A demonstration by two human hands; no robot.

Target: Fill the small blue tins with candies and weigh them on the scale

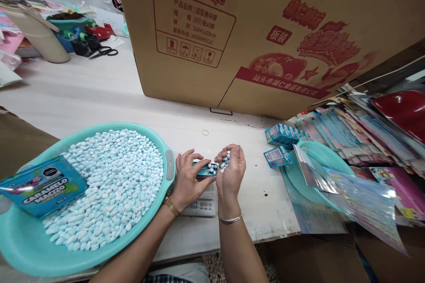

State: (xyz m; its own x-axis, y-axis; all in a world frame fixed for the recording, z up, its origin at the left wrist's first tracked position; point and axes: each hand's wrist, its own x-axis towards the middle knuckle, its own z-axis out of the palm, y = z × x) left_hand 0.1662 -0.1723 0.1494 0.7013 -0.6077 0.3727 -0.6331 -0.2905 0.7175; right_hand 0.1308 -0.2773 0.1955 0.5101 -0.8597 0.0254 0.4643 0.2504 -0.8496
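Observation:
My left hand (188, 180) pinches a small blue candy box (206, 169) above a small scale (202, 205). My right hand (230, 170) is cupped, palm up, around a handful of pale blue candy tablets (225, 162), right against the open end of the box. A large teal basin (168, 166) to the left holds a heap of the same tablets (113, 181). A blue "Caramelo" box (43, 185) lies in the basin at its left side.
A big cardboard carton (265, 31) stands at the back of the white table (99, 93). Small blue boxes (282, 135), a teal tray (318, 154), clear plastic bags (358, 199) and stacked printed cards (358, 132) lie right. Scissors (104, 51) and clutter sit far left.

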